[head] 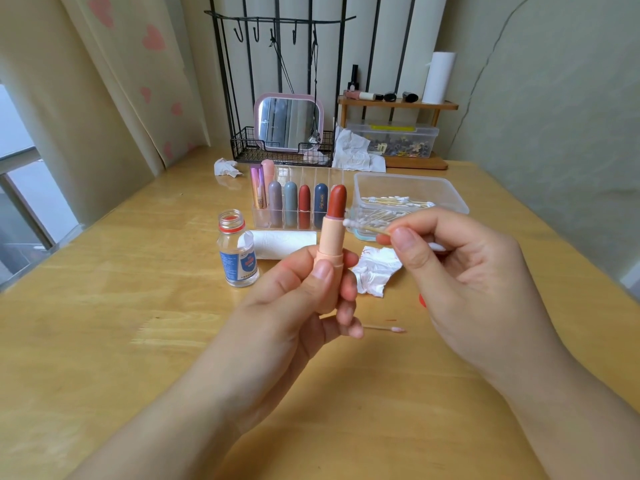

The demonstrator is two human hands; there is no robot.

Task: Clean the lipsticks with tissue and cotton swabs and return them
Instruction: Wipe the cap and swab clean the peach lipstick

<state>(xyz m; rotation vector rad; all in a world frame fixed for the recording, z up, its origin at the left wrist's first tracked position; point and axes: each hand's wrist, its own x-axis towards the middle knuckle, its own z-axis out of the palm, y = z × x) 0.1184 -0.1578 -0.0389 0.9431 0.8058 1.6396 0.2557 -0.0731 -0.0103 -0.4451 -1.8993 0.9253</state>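
Observation:
My left hand (304, 299) grips an uncapped lipstick (330, 244) upright above the table; its case is peach and its brick-red bullet is extended. My right hand (460, 271) pinches a cotton swab (363, 226), whose white tip touches the rim of the case just below the bullet. Behind stands a clear organizer (294, 206) with several capped lipsticks. A used swab (384, 329) with a pink tip lies on the table under my hands, and a crumpled tissue (375, 271) lies beside the lipstick.
An open small glass bottle (237, 251) with a blue label stands at the left, a tissue roll (284, 244) lying behind it. A clear box of cotton swabs (408, 199) sits at the right. Crumpled tissues, a mirror in a wire rack and a wooden shelf are at the back.

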